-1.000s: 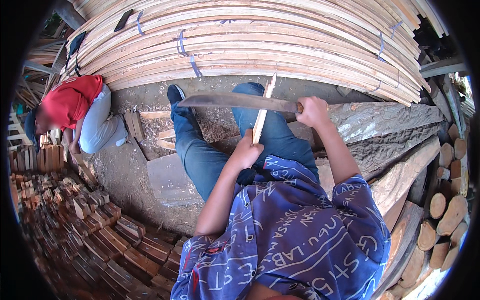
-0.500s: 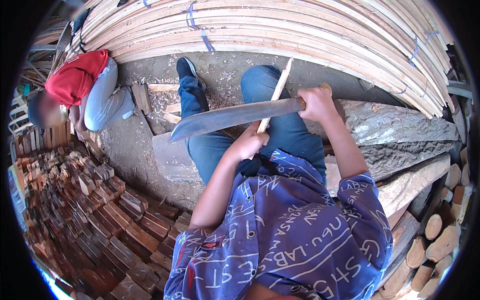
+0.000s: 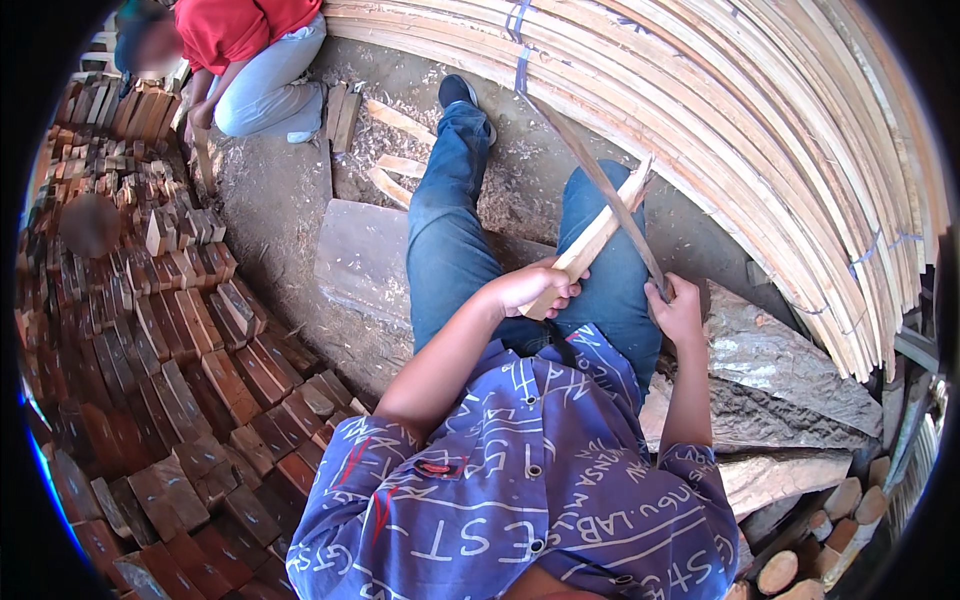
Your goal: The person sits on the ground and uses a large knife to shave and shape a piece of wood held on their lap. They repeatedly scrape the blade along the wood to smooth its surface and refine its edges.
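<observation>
My left hand (image 3: 535,288) is closed around the lower part of a pale wooden stake (image 3: 590,244), which slants up and right over my right thigh to a rough, split tip. In my closed right hand (image 3: 678,310) is a machete (image 3: 577,146), held low beside my right leg. Its long blade points up and left, seen nearly edge-on, and crosses the stake below the tip. Whether the blade touches the wood I cannot tell. My right fingers mostly hide the machete's handle.
Bundled long wooden strips (image 3: 700,140) lie beyond my feet. Stacked short wood blocks (image 3: 180,390) fill the left side, near a crouching person in a red top (image 3: 245,30). Rough slabs (image 3: 780,370) and cut logs (image 3: 778,572) lie at right. Shavings and offcuts (image 3: 400,122) litter the ground.
The machete has swung from lying across the stake, pointing left, to a steeper slant pointing up and left. My right hand has lowered. The stake tilts further right, and the view has shifted.
</observation>
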A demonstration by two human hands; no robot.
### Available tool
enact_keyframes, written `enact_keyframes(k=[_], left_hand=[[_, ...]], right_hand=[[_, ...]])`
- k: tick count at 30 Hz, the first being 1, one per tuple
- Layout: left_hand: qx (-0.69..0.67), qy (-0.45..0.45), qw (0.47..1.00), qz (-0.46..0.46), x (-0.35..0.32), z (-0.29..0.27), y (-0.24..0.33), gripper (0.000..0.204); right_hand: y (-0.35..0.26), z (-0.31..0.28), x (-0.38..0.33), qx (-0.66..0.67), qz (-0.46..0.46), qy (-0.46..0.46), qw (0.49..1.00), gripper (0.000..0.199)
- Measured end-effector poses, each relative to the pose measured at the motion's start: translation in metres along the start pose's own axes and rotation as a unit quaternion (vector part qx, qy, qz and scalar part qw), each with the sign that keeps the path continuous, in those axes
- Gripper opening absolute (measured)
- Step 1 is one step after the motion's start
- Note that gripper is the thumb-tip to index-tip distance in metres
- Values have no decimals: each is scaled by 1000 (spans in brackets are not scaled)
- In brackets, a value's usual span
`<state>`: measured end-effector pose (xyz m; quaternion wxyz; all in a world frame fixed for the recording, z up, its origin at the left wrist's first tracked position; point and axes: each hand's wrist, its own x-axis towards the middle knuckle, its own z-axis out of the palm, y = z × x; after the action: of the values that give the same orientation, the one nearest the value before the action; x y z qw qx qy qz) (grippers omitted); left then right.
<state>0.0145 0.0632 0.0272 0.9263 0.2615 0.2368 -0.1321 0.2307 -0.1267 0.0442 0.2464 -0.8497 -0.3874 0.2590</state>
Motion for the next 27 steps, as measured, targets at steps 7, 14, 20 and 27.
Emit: enact_keyframes(k=[7, 14, 20, 27], left_hand=[[-147, 155, 967, 142, -65, -66, 8, 46], [-178, 449, 845, 231, -95, -244, 19, 23], [-169, 555, 802, 143, -77, -396, 13, 28], [-51, 676, 735, -1, -22, -565, 2, 75]], right_hand=[[-38, -17, 15, 89, 12, -138, 986, 30], [-74, 43, 58, 180, 128, -239, 946, 29], [-107, 54, 97, -80, 134, -290, 944, 31], [-102, 41, 106, -34, 277, -267, 922, 32]])
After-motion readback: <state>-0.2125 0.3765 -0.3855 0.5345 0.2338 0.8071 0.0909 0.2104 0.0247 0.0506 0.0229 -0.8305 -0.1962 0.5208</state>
